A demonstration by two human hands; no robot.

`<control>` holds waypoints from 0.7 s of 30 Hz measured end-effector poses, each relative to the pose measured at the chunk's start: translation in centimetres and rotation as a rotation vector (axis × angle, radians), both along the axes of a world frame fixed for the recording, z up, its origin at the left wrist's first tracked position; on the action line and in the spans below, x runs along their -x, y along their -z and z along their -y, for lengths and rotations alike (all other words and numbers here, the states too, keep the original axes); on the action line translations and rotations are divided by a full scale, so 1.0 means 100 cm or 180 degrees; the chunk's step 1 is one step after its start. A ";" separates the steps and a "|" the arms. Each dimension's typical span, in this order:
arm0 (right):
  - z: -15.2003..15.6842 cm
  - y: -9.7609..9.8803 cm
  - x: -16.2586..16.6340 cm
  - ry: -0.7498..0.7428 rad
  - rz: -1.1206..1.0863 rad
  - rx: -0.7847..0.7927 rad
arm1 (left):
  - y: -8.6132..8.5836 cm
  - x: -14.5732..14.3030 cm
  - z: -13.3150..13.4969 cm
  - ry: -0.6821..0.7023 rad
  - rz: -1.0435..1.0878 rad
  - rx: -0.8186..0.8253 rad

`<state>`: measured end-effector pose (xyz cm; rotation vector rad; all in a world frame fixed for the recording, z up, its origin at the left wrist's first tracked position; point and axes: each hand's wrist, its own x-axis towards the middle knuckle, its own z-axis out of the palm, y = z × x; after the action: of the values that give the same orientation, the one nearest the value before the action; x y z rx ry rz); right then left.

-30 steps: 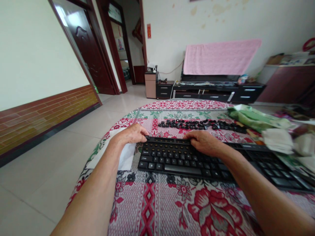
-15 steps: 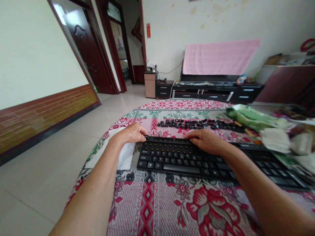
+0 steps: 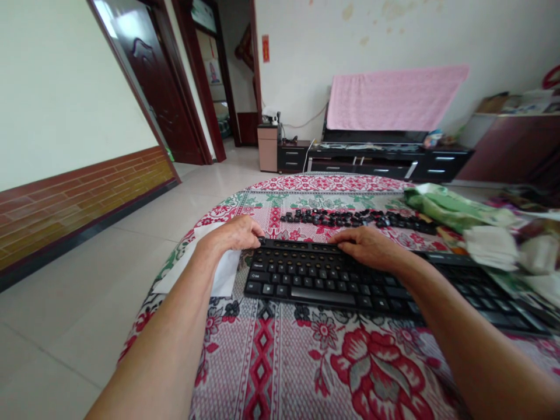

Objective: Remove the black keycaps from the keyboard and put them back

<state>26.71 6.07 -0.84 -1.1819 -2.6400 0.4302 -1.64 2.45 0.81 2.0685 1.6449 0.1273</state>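
A long black computer keyboard [image 3: 322, 296] lies on the flowered tablecloth, its right part running behind my right forearm. Letter keys and a space bar fill the lower rows, while the upper rows show bare key sockets. My left hand [image 3: 241, 232] pinches the keyboard's back left corner between thumb and fingers. Along the back edge, right of the left hand, my right hand [image 3: 366, 247] grips with thumb and fingers close together; its palm hides several keys. Behind the keyboard lies a long strip of loose black keycaps [image 3: 336, 219], out of touch with both hands.
White paper [image 3: 225, 274] lies under my left wrist. At the right are a green bag [image 3: 455, 205] and a folded whitish cloth [image 3: 490, 247]. The round table's tablecloth [image 3: 227, 361] spreads toward me. Beyond stands a low black cabinet [image 3: 376, 166] with a pink towel [image 3: 394, 100] above it.
The view has shifted very slightly, so the keyboard sits a little higher in the picture. Both hands keep their places on its back edge.
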 end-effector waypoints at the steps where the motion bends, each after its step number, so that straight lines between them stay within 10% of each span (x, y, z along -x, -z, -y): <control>1: 0.000 0.000 0.000 0.0000 -0.0018 0.0028 | -0.001 0.000 0.000 0.0017 0.0002 0.0001; 21: 0.002 -0.002 0.003 0.0132 0.0048 -0.0020 | -0.002 -0.002 0.001 -0.0005 0.0102 0.0108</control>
<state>26.45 5.90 -0.64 -1.2403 -2.6223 0.4068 -1.44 2.34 1.05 2.0298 1.6189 0.1314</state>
